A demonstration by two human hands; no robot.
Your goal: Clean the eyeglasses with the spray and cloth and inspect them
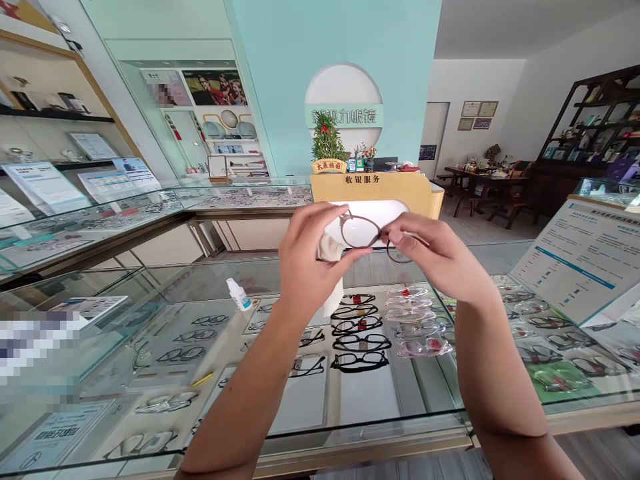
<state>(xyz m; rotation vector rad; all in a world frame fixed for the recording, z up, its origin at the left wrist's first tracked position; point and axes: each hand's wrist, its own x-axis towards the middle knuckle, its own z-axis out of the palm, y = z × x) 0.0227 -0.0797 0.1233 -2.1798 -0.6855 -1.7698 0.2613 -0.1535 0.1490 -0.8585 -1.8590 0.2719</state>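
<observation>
left hand (309, 260), with cloth (329, 247), and right hand (443, 257), grip closed, hold brown glasses (360, 232) above a showcase (380, 427) of spectacles (361, 342).

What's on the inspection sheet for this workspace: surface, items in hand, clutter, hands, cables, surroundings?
Surface: long clear-glass display counter.
Items in hand: thin brown round-rimmed eyeglass frame; soft off-white cloth.
Clutter: small white plastic spray bottle with blue label; column of black-framed eyeglasses.
Hands: left hand grips frame and cloth; right hand grips the frame's other side.
Cables: nothing seen.
Surroundings: pale-yellow boxy cashier desk ahead, leafy green plant on it.
</observation>
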